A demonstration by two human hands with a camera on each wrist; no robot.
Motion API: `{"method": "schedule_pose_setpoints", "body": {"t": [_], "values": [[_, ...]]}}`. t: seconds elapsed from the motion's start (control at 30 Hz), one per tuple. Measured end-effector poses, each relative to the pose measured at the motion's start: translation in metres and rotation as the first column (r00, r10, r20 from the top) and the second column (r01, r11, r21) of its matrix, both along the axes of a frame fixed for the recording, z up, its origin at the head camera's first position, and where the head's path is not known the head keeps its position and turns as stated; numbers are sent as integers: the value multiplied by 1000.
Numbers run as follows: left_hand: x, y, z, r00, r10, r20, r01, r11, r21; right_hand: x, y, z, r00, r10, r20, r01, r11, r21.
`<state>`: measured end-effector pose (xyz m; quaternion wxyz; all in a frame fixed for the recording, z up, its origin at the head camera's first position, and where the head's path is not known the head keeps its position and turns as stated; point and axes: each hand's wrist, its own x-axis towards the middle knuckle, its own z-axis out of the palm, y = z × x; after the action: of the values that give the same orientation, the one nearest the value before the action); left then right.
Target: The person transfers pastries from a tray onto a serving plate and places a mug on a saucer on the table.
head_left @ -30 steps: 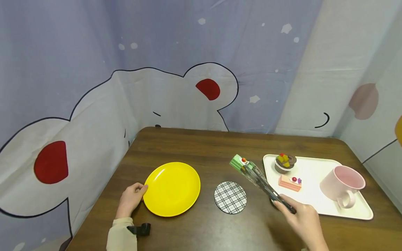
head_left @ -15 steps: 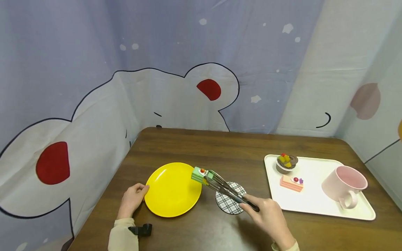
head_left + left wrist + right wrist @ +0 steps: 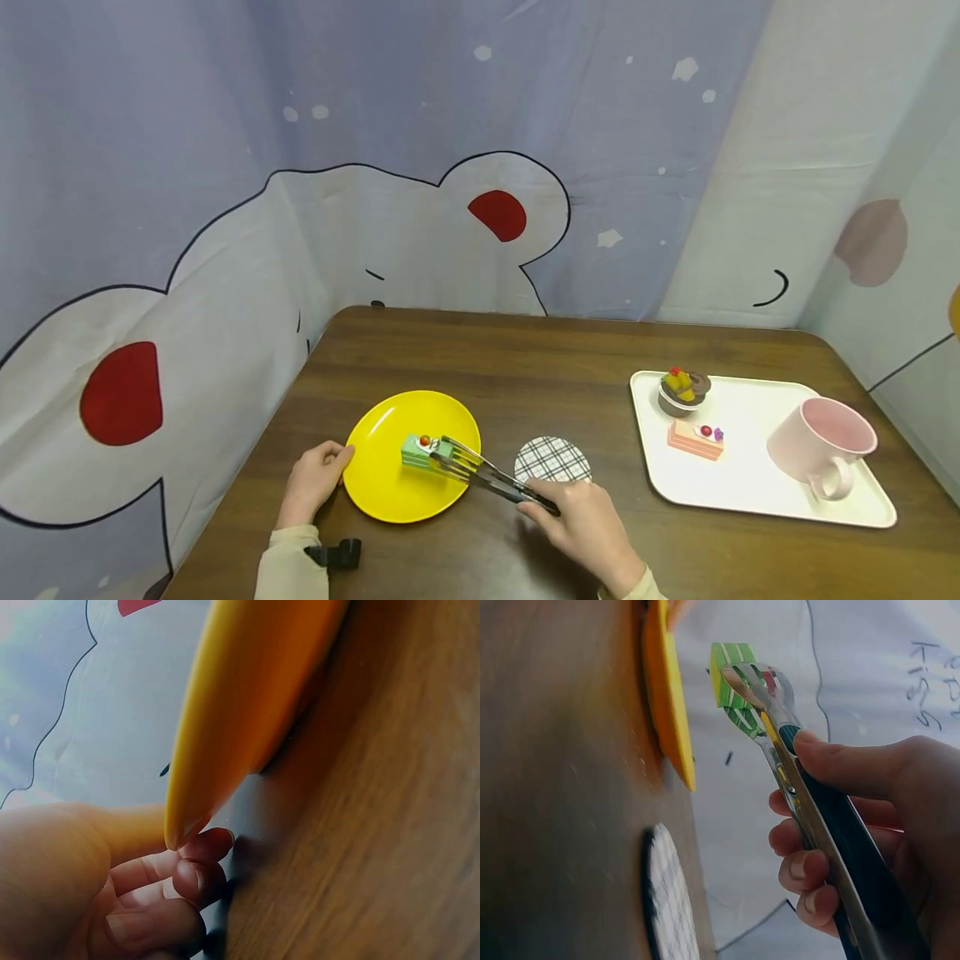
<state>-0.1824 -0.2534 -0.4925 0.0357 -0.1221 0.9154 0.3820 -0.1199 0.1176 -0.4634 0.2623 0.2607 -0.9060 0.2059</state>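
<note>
My right hand (image 3: 587,527) grips dark-handled metal tongs (image 3: 498,483), whose tips hold a green cake slice (image 3: 420,452) over the yellow plate (image 3: 390,492). In the right wrist view the slice (image 3: 731,673) is between the tong tips, with a gap between it and the plate (image 3: 667,705); thumb and fingers of the hand (image 3: 885,817) wrap the handles. At the plate's left rim, my left hand (image 3: 313,483) pinches the edge. The left wrist view shows the thumb of the hand (image 3: 97,877) on one side of the plate rim (image 3: 217,727) and fingertips on the other.
A checkered round coaster (image 3: 551,458) lies right of the plate, partly behind my right hand. On the right, a white tray (image 3: 742,492) bears a cupcake (image 3: 681,393), a pink cake slice (image 3: 696,439) and a pink mug (image 3: 821,442). Patterned curtains stand behind the wooden table (image 3: 525,367).
My right hand has moved left with the tongs, carrying the green slice from beside the tray to over the yellow plate. My left hand stays at the plate's rim.
</note>
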Motion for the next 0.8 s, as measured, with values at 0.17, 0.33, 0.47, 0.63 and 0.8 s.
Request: {"method": "schedule_pose_setpoints", "body": {"t": [0.17,0.33,0.47,0.63,0.8], "values": [[0,1,-2,1000,-1,-5,1,1000,5,1,-8,-6,999,24,31,-25,999,24],[-1,2,0,1000,0,-8,0,1000,0,1,-11,-11,997,37,65,-39,999,26],[-1,2,0,1000,2,-7,-2,1000,0,0,-12,-13,997,30,72,-33,999,31],[-1,1,0,1000,1,-6,-1,1000,0,0,-11,-13,997,33,70,-36,998,44],[-1,1,-2,1000,6,-3,-6,1000,2,-1,-9,-12,993,40,107,-47,997,59]]}}
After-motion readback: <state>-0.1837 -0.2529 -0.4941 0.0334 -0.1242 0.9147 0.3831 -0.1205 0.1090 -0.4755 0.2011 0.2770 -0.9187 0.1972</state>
